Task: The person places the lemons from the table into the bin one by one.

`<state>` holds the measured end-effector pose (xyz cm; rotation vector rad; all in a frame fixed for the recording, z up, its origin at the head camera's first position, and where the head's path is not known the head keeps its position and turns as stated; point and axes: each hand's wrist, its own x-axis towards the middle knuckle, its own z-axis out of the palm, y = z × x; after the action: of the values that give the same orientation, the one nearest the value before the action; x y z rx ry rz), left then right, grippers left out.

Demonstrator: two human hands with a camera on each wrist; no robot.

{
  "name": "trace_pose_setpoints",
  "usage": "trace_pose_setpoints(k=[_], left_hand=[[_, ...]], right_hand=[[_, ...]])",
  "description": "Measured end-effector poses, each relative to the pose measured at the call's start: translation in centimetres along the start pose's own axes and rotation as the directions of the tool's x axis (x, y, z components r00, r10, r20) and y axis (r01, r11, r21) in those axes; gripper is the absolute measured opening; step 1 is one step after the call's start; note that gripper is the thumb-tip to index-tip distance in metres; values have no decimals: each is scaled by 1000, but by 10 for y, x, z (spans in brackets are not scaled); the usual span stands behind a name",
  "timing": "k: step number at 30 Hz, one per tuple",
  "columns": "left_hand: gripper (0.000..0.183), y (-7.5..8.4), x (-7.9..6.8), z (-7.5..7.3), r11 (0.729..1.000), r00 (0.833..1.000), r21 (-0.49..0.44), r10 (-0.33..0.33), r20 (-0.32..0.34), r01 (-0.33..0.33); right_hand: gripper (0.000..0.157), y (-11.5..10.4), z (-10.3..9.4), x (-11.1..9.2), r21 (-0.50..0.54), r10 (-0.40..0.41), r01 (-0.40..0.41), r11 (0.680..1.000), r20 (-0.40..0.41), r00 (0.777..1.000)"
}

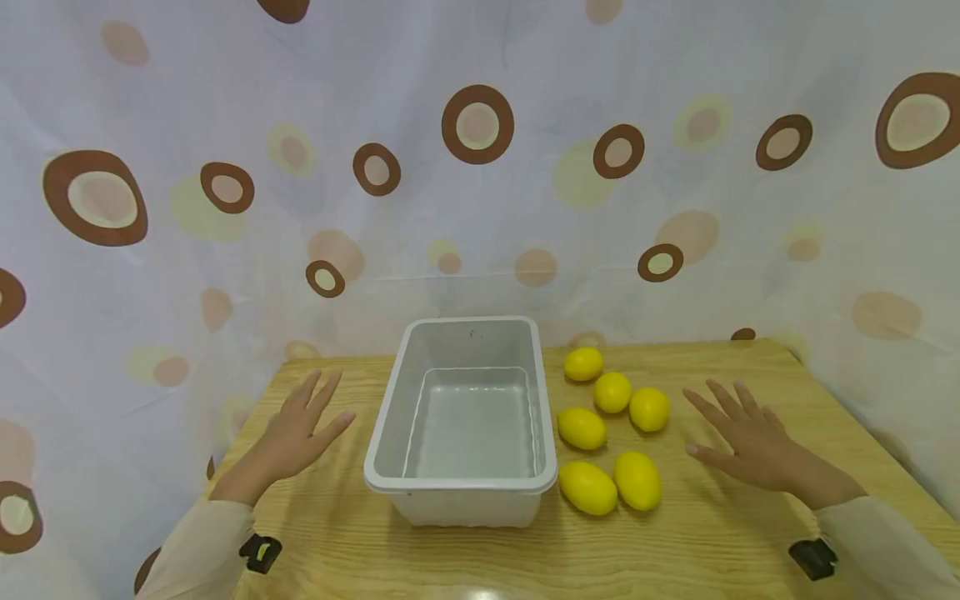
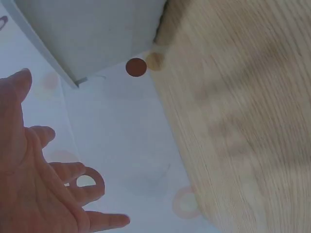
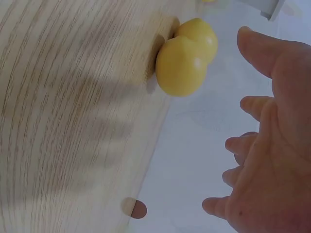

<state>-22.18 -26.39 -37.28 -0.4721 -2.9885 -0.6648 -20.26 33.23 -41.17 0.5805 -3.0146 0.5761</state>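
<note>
Spread and holding nothing, my left hand [image 1: 294, 435] hovers over the table left of a white plastic bin [image 1: 471, 485]. In the left wrist view the bin's side wall [image 2: 97, 34] shows beyond the thumb. My right hand [image 1: 750, 446] is likewise spread, with nothing in it, to the right of several yellow lemons. Nearest to it are a lemon [image 1: 649, 409] at the back and a lemon [image 1: 637, 481] at the front. Two lemons overlap in the right wrist view, the closer lemon [image 3: 181, 68] lying past the thumb. The bin's visible floor holds nothing.
The wooden table [image 1: 322, 542] carries the bin in the middle and the lemons along its right side. Behind and at both sides hangs a pale curtain [image 1: 420, 225] with brown ring patterns. A black strap [image 1: 260, 552] circles the left sleeve.
</note>
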Motion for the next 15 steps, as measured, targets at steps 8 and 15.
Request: trace_pose_setpoints(k=[8, 15], left_hand=[[66, 21, 27, 2, 936, 997, -350, -8, 73, 33], [67, 35, 39, 14, 806, 989, -575, -91, 115, 141]], right_hand=[[80, -4, 2, 1, 10, -20, 20, 1000, 9, 1000], [79, -9, 2, 0, 28, -23, 23, 999, 22, 999]])
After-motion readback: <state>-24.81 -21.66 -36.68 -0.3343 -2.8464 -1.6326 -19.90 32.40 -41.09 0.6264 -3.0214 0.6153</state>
